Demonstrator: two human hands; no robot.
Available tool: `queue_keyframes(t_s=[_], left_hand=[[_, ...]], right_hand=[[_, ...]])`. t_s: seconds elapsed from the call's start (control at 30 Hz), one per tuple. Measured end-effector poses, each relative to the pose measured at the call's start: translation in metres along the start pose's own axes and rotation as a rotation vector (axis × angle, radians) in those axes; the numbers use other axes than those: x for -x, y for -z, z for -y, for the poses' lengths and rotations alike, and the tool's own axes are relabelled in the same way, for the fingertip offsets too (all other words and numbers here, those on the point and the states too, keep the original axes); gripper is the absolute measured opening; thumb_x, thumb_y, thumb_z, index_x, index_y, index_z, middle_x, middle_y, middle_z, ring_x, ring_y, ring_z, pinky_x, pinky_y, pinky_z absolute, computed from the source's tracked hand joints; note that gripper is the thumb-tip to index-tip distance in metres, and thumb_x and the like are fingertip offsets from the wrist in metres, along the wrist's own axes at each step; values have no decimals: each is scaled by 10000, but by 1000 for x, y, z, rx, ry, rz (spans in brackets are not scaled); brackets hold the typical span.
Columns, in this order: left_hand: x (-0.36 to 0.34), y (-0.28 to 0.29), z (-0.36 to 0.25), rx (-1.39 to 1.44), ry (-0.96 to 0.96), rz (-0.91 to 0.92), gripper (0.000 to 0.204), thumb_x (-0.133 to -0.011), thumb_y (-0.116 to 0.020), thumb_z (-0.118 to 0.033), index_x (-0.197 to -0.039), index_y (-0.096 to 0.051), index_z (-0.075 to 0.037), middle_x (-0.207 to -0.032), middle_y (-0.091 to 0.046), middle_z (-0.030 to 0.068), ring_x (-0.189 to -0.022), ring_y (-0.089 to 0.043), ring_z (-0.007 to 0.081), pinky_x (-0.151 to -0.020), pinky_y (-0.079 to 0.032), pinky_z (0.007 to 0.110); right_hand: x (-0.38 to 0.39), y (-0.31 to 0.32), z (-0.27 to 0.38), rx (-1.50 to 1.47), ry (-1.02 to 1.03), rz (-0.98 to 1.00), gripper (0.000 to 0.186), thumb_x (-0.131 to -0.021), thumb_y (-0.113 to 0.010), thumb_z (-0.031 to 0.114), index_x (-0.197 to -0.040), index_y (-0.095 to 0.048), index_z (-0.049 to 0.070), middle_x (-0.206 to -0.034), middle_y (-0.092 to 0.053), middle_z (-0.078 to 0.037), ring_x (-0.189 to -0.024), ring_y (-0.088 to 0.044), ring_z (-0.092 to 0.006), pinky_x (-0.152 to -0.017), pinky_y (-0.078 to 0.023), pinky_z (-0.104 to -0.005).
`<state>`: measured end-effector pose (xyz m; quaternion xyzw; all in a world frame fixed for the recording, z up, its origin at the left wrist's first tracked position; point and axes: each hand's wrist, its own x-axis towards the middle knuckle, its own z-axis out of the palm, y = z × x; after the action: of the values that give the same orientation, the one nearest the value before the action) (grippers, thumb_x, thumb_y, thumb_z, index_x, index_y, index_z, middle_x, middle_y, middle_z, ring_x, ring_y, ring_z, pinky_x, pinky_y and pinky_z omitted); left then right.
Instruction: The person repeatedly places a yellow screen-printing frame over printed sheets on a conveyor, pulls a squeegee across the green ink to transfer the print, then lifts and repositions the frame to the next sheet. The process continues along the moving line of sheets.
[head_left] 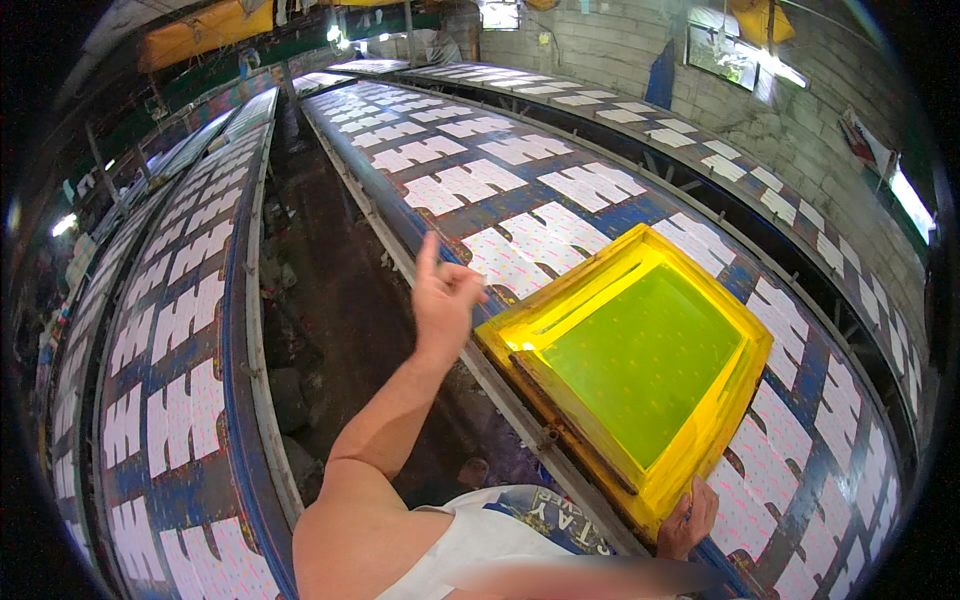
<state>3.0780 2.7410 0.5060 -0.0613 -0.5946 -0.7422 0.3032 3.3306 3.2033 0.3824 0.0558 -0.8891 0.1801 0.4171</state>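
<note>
A yellow screen printing frame with a translucent yellow-green mesh lies at a slant over the long printing table. Its near corner is gripped by my right hand, fingers curled over the rim. My left hand is raised beside the frame's far left corner, apart from it. The index finger points up and the other fingers are bent, with nothing visible in them. White cut fabric pieces with small coloured dots lie on the table; some are hidden under the frame.
Another long table with white pieces runs along the left, across a dark aisle. A third table stands on the right by a block wall. A metal rail edges the middle table. Yellow bundles hang overhead.
</note>
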Motion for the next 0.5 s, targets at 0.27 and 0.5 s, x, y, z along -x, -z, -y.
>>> queue_keyframes(t_s=[0.27, 0.5], left_hand=[[-12, 25, -18, 177, 144, -216, 1021, -992, -701, 46, -1789, -62, 31, -974, -695, 64, -758, -659, 140, -748, -578, 325], [-11, 32, -30, 111, 48, -251, 1058, -984, -705, 66, -1807, -47, -24, -944, -695, 53, -767, -657, 128, -739, -581, 314]], right_hand=[[13, 25, -8, 58, -137, 35, 262, -1090, -624, 136, -1250, -747, -30, -1201, -769, -268, -1104, -719, -488, -986, -560, -564], [17, 27, -30, 165, -149, 78, 314, -1041, -669, -17, -1351, -717, -25, -1267, -757, -238, -1167, -708, -445, -1020, -568, -541]])
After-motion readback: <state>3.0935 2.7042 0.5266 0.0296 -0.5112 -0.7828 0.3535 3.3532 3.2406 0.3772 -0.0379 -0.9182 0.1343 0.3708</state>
